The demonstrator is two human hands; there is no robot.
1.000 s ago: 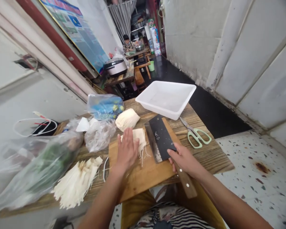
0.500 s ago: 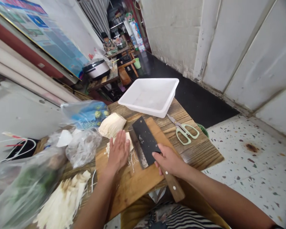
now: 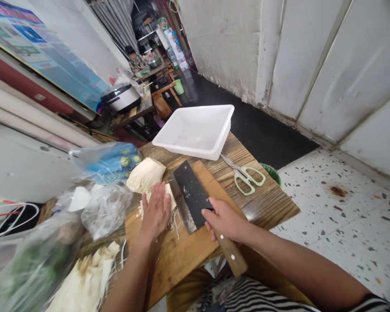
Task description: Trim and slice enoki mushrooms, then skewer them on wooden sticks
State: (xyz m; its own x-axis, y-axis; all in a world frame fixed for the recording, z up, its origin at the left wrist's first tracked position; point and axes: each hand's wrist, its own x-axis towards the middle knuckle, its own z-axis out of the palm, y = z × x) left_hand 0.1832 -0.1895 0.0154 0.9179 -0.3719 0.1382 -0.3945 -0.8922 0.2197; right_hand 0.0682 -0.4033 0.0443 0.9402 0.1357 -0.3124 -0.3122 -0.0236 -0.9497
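Note:
My right hand (image 3: pixel 225 219) grips a cleaver (image 3: pixel 195 199) by its wooden handle, its dark blade lying flat over the cutting board (image 3: pixel 178 271). My left hand (image 3: pixel 156 211) rests palm down on a pale enoki mushroom bunch (image 3: pixel 171 197), fingers stretched out. Thin loose strands lie between that hand and the blade. Another pale bunch (image 3: pixel 145 174) sits just beyond my left fingertips. Mushrooms with brownish ends (image 3: pixel 84 277) lie left of the board.
A white plastic tray (image 3: pixel 195 130) stands at the table's far end. Green-handled scissors (image 3: pixel 245 175) lie right of the board. Plastic bags (image 3: pixel 106 210) crowd the left side. In the background, a person (image 3: pixel 136 60) sits beyond a cooker (image 3: pixel 121 97).
The view has shifted slightly, so everything appears a little farther left. My hands, the cleaver and the mushrooms keep nearly the same positions on the board.

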